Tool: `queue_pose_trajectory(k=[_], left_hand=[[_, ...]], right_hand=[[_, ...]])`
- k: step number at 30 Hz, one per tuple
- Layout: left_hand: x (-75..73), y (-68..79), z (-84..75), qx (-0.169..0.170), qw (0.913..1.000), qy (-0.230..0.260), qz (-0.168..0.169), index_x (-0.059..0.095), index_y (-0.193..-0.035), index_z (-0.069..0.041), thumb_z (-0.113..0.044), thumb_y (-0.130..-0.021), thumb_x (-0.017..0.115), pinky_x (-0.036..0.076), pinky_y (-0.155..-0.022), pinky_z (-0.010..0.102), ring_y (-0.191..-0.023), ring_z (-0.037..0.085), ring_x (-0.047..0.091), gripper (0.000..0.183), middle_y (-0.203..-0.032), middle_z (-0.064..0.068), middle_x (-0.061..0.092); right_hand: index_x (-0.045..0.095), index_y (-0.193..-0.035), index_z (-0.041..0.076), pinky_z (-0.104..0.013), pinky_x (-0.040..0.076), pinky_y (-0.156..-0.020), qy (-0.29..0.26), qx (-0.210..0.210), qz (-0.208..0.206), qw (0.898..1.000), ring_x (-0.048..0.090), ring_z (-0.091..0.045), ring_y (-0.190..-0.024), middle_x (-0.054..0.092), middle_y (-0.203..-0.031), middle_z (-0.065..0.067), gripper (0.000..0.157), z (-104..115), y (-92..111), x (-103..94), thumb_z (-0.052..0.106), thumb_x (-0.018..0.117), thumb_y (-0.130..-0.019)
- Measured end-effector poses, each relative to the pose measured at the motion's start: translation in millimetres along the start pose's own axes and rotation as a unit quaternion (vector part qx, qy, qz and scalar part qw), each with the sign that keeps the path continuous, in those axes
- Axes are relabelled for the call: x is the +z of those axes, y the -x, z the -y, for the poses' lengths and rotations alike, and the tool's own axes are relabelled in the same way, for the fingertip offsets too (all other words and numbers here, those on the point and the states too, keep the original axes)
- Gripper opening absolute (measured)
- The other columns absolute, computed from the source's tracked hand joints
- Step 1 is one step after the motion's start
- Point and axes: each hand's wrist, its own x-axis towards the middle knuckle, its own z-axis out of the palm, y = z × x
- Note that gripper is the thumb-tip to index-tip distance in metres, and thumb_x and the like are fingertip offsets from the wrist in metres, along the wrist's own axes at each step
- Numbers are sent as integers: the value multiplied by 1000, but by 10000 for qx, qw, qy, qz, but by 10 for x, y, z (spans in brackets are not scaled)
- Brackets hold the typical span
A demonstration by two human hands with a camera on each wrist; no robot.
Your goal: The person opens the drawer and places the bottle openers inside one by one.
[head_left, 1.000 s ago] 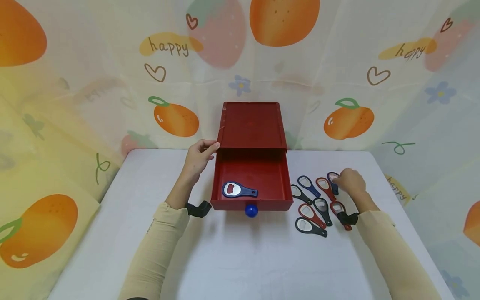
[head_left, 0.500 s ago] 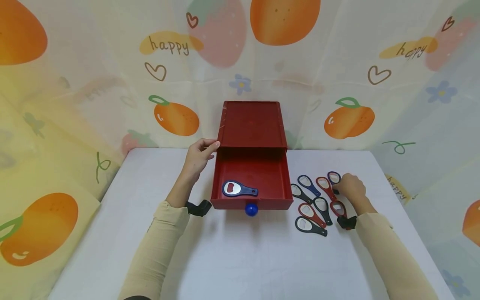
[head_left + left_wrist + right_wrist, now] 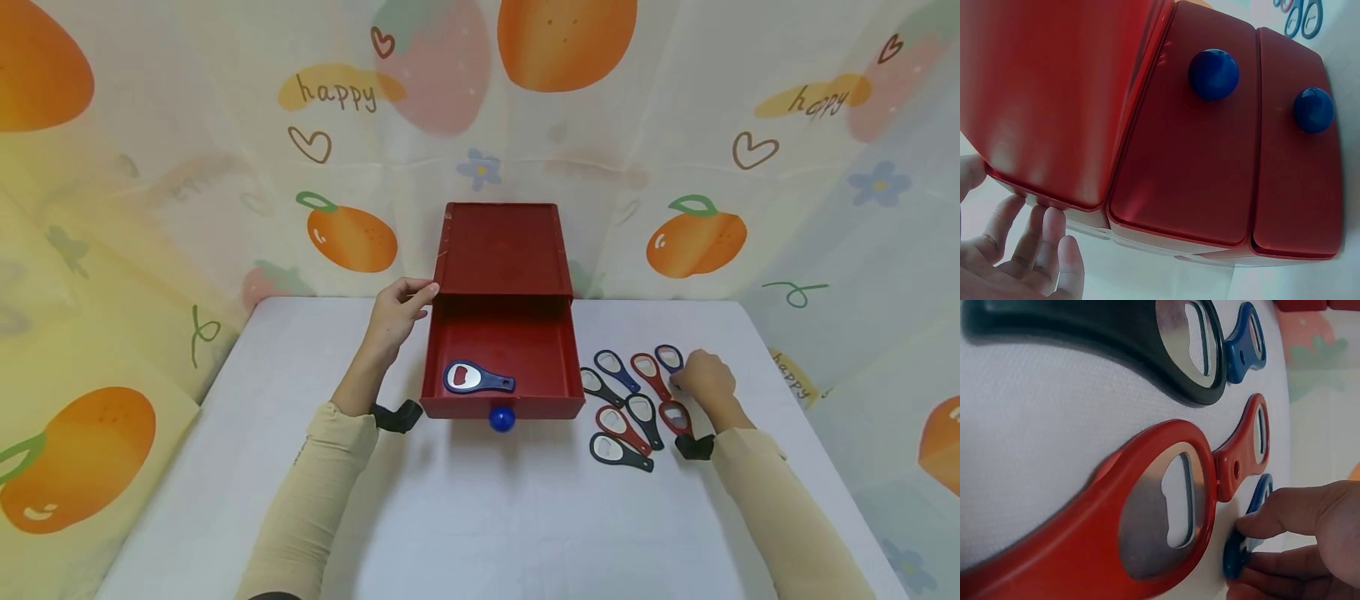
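A red drawer cabinet (image 3: 501, 250) stands with its top drawer (image 3: 547, 358) pulled out. Inside that drawer lies a blue bottle opener (image 3: 498, 383) with a metal plate. My left hand (image 3: 395, 321) touches the cabinet's upper left edge with thumb and fingertips; in the left wrist view the fingers (image 3: 1054, 225) reach the cabinet's side. At the right, thumb and fingers of my right hand (image 3: 705, 379) pinch the handle of another blue bottle opener (image 3: 1235, 550), whose ring end (image 3: 669, 357) points away. Part of its handle is hidden by the fingers.
Several red, blue and dark bottle openers (image 3: 622, 425) lie grouped on the white table (image 3: 510, 525), right of the drawer. Two lower drawers with blue knobs (image 3: 1213, 74) are closed. A printed cloth (image 3: 600, 158) hangs behind the table.
My right hand has shifted slightly right and nearer, its fingers going from the blue opener's ring end to its handle, so the ring shows more fully. The left hand stays at the cabinet.
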Motion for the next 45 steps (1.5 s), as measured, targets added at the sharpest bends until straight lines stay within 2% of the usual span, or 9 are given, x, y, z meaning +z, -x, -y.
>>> queue_pose_trajectory(k=[6, 14, 21, 38, 45], left_hand=[[-6, -5, 3, -30, 10000, 10, -2, 59, -125, -4, -37, -95, 62, 52, -98, 41, -112, 24, 58, 44, -126, 15, 61], [9, -13, 4, 40, 10000, -39, 53, 58, -126, -3, -37, -95, 61, 52, -99, 41, -112, 25, 59, 46, -126, 17, 61], [11, -5, 15, 52, 10000, 28, 61, 59, -125, -6, -39, -94, 62, 52, -98, 41, -111, 24, 59, 46, -125, 14, 62], [3, -21, 31, 62, 10000, 26, 54, 59, -124, -4, -38, -94, 62, 52, -99, 43, -111, 24, 58, 45, -125, 15, 62], [-4, -14, 26, 61, 10000, 16, 27, 59, -124, -5, -40, -93, 63, 52, -99, 42, -112, 25, 59, 47, -125, 14, 62]], right_hand=[[60, -100, -16, -42, 51, -64, -177, -109, -52, 9998, 58, -33, -75, 66, -95, -30, 44, -38, -1, -6, 24, 68, -84], [61, -103, -14, -33, 47, -62, -571, -128, 105, 9982, 56, -30, -74, 66, -87, -23, 43, -54, -15, -74, 26, 68, -87], [62, -107, -12, -34, 48, -66, -883, -300, 47, 9956, 55, -29, -78, 66, -88, -22, 44, -6, -2, -171, 27, 67, -89], [66, -98, -10, -33, 48, -64, -1059, -978, -596, 9878, 53, -30, -77, 64, -83, -20, 36, 263, 189, -448, 25, 67, -90], [67, -98, -10, -39, 52, -69, -1086, -1289, -873, 9818, 53, -34, -81, 65, -86, -23, 34, 395, 296, -554, 22, 66, -90]])
